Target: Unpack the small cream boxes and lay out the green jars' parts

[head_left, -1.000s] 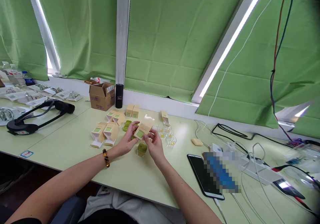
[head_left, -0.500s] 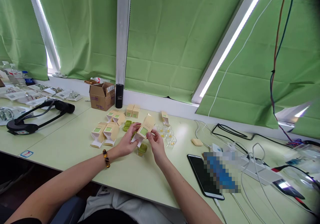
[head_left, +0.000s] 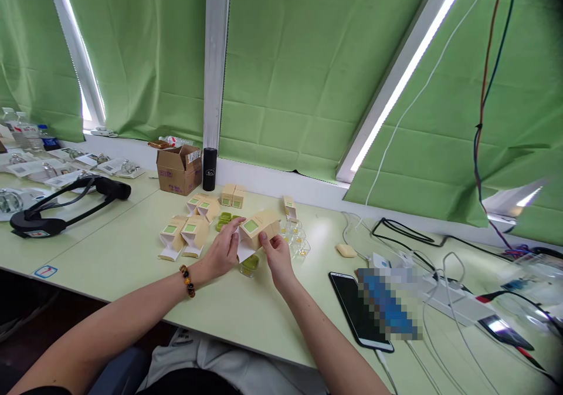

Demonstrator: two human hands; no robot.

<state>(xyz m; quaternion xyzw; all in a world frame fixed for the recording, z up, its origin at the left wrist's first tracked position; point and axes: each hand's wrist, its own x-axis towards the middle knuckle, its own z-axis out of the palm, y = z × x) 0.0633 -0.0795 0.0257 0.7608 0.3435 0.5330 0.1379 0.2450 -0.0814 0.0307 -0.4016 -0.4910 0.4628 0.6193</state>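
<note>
A small cream carton (head_left: 264, 225) with a green window is held tilted above the table between my hands. My right hand (head_left: 278, 261) is closed on its near side, thumb on the face. My left hand (head_left: 223, 249) is at its open end, fingers against the carton and its white flap; part of the grip is hidden. Just below stands a clear jar with a green lid (head_left: 250, 263). Several green-lidded jars (head_left: 224, 220) sit behind my left hand, partly covered. To the right of the carton are several clear small cups (head_left: 299, 243) with yellow spots.
Open-flapped cartons (head_left: 194, 230) stand at left, with closed cartons (head_left: 233, 195) behind. Farther back are a cardboard box (head_left: 178, 171) and a black tumbler (head_left: 210, 170). A black headset (head_left: 70, 204) lies left; a phone (head_left: 358, 313), a power strip (head_left: 453, 298) and cables are right.
The carton has turned in my hands, its green window now facing up and left and its far end swung right. My left fingers have straightened slightly along the open end.
</note>
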